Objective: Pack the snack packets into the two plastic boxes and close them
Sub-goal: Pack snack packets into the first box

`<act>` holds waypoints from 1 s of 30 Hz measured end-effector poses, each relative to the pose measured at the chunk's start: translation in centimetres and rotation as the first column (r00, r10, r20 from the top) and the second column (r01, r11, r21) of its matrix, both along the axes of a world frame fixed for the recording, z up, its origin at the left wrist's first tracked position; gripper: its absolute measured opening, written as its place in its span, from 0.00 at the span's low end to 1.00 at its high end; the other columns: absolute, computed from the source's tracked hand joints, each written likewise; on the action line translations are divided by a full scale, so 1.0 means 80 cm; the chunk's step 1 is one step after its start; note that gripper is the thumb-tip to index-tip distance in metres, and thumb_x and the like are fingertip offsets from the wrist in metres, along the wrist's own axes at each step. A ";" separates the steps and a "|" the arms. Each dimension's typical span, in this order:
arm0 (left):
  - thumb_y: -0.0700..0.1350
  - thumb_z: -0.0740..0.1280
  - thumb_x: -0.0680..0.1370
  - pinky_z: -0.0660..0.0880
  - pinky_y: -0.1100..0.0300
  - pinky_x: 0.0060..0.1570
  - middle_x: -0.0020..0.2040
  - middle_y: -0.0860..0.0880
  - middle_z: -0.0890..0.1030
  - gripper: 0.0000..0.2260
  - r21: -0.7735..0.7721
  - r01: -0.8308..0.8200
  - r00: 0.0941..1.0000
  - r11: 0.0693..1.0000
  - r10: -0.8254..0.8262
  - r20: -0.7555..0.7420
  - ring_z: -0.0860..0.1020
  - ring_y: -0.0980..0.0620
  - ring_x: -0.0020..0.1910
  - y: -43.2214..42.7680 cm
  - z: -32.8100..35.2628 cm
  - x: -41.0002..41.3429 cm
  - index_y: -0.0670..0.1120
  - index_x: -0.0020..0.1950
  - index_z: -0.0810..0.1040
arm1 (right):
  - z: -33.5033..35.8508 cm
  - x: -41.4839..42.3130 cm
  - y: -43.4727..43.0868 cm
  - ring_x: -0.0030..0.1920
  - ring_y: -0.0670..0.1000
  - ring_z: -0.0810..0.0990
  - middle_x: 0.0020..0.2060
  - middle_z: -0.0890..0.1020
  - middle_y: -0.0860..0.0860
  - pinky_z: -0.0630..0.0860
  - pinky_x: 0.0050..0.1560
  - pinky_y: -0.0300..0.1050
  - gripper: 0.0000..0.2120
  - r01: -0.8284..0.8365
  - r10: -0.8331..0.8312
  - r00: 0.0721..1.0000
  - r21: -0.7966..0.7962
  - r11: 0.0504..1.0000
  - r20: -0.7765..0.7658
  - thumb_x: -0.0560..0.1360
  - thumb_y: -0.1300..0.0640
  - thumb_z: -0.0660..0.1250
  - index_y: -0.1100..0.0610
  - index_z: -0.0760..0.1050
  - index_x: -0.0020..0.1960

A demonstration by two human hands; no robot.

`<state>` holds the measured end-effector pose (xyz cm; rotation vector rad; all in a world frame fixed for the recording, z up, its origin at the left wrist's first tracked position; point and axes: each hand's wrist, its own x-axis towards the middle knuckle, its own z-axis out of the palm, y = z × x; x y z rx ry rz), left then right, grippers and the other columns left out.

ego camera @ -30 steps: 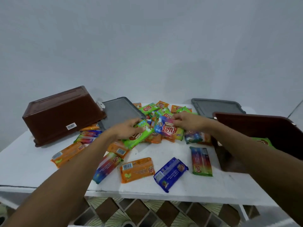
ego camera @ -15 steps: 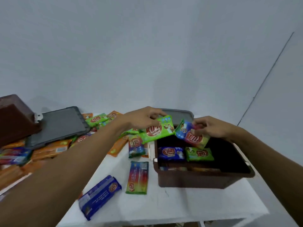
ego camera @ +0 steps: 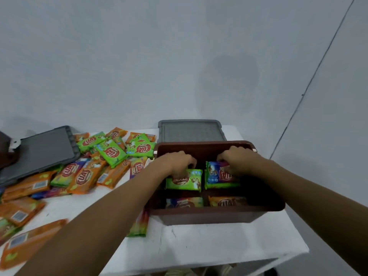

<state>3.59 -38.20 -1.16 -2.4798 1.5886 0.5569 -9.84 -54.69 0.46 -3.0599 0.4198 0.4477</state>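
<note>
The open brown box [ego camera: 209, 216] stands on the white table [ego camera: 219, 246], at its right end. Inside, the left hand [ego camera: 175, 162] grips a green packet [ego camera: 187, 180] by its top edge and the right hand [ego camera: 237, 160] holds a blue packet [ego camera: 214, 174] beside it; the fingertips are hidden. Two more packets [ego camera: 185, 203] below are blurred. A grey lid [ego camera: 191, 132] lies behind the box. Left of it are the loose packets [ego camera: 111, 152], another lid [ego camera: 43, 148], and a second brown box [ego camera: 4, 152] cut off by the frame's edge.

Red oval "KUAT" logo, as best it reads, on green packet [ego camera: 111, 153], on orange packet [ego camera: 84, 176], barcode sticker [ego camera: 39, 184] illegible
</note>
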 end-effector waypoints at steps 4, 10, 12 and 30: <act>0.48 0.65 0.78 0.68 0.52 0.45 0.60 0.45 0.76 0.16 -0.097 0.071 0.978 0.993 -0.050 0.203 0.76 0.41 0.57 0.000 -0.007 -0.008 0.53 0.65 0.73 | -0.005 -0.010 0.001 0.53 0.57 0.79 0.55 0.80 0.54 0.77 0.51 0.52 0.16 -0.066 0.094 0.987 -0.203 0.977 0.133 0.75 0.49 0.65 0.50 0.76 0.61; 0.59 0.75 0.68 0.70 0.53 0.45 0.61 0.49 0.75 0.27 -0.065 0.167 0.976 0.984 -0.156 0.153 0.75 0.46 0.59 -0.001 -0.007 -0.003 0.53 0.64 0.75 | -0.011 -0.005 0.000 0.57 0.55 0.77 0.59 0.78 0.51 0.76 0.53 0.50 0.20 -0.158 0.162 0.986 -0.120 0.980 0.028 0.73 0.45 0.69 0.47 0.75 0.64; 0.57 0.76 0.68 0.73 0.52 0.47 0.61 0.49 0.75 0.27 -0.063 0.166 0.978 0.984 -0.156 0.136 0.74 0.46 0.59 -0.003 -0.009 -0.002 0.51 0.64 0.75 | -0.015 0.000 -0.002 0.60 0.54 0.76 0.62 0.77 0.51 0.76 0.56 0.50 0.24 -0.169 0.167 0.986 -0.076 0.983 -0.027 0.72 0.44 0.70 0.47 0.74 0.66; 0.52 0.70 0.76 0.76 0.54 0.56 0.57 0.50 0.82 0.14 -0.437 0.048 0.998 0.898 -0.063 -0.021 0.79 0.53 0.55 0.069 0.032 0.038 0.47 0.60 0.80 | 0.011 0.030 0.010 0.46 0.42 0.81 0.49 0.84 0.46 0.76 0.51 0.39 0.10 -0.157 0.105 0.976 0.279 0.947 0.193 0.78 0.55 0.66 0.52 0.80 0.58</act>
